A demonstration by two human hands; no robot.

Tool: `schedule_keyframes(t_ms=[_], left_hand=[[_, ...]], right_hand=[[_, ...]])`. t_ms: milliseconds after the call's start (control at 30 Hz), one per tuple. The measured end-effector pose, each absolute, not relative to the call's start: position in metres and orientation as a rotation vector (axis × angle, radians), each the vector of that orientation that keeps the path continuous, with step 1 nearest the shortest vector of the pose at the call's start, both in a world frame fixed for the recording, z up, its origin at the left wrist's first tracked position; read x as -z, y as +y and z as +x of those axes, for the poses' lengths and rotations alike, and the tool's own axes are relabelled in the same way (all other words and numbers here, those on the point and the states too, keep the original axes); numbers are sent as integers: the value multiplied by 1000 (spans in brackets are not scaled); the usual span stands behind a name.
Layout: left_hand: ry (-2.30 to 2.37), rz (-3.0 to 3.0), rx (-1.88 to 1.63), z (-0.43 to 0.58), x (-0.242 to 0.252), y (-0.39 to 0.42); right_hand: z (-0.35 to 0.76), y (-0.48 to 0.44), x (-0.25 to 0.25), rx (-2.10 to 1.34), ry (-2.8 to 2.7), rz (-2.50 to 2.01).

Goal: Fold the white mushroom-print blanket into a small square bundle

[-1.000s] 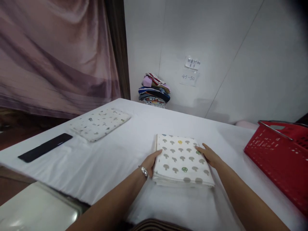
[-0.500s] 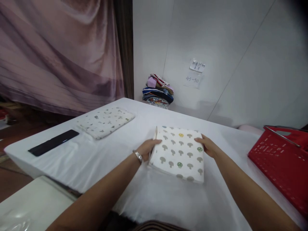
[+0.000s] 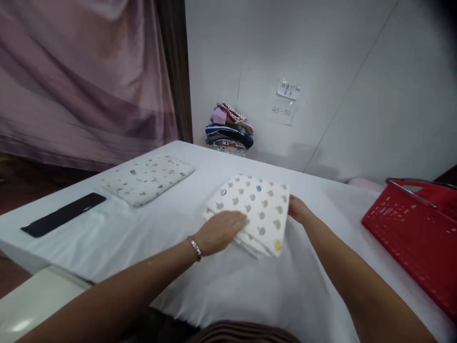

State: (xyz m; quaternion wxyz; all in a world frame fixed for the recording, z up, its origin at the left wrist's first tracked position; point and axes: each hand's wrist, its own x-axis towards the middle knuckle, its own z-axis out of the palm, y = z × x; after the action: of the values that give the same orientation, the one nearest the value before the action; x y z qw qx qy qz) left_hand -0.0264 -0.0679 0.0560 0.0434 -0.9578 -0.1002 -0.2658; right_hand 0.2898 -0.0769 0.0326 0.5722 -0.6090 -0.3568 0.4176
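A folded white cloth (image 3: 262,205) printed with grey mushrooms and a few blue and yellow ones is tilted above the table in front of me. My left hand (image 3: 223,231), with a silver bracelet at the wrist, lies flat across its near left part, fingers stretched out. At the right edge my right hand (image 3: 297,209) grips the cloth, its fingertips hidden behind the fabric. Several layers show along the cloth's lower edge. Farther left, a second folded white cloth (image 3: 150,178) with a small scattered print rests on the table.
A long black flat object (image 3: 64,214) lies on the left of the white-covered table (image 3: 171,257). To the right stands a red plastic basket (image 3: 410,238) with a metal handle. Beyond the far edge is a stack of folded fabrics (image 3: 230,128) by the wall, near paper signs (image 3: 285,102).
The mushroom cloth has turned and tilted, showing another face. My left hand has gone from gripping its left edge to lying flat on top; my right hand stays at the right edge.
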Motion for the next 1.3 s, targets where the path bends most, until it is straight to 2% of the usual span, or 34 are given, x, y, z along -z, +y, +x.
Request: schedule_keyframes(t_ms=[100,167,267,400,533,700,900,1100,1300], left_hand=[[-376,-3024,777,-29,0,-77],[-423,-3088,787,-33,11,-77],[-355,-3186,806,-39,2,-73],[-363,-3311,810,-43,-12,-69],[-531,-3383,779,-40,-18,-68],[-463,-3415,701,-36,-23,-64],[-627,-3359,576,-25,-31,-63],[-450,-3047,600,-32,-24,-75],[-468,-3116,637,-47,-14,-79]], right_hand=[[294,-103,-1,-1122,-716,-1483],[295,-120,7,-1118,-653,-1505],[290,-147,8,-845,-705,-1644],[258,-191,4,-423,-1242,-1637],[215,-224,-7,-245,-1835,-1377],[185,-225,-22,-40,-2011,-1455],[170,-204,-26,103,-2092,-1727],[169,-204,-18,201,-2159,-1607],[165,-206,-12,138,-2258,-1602]])
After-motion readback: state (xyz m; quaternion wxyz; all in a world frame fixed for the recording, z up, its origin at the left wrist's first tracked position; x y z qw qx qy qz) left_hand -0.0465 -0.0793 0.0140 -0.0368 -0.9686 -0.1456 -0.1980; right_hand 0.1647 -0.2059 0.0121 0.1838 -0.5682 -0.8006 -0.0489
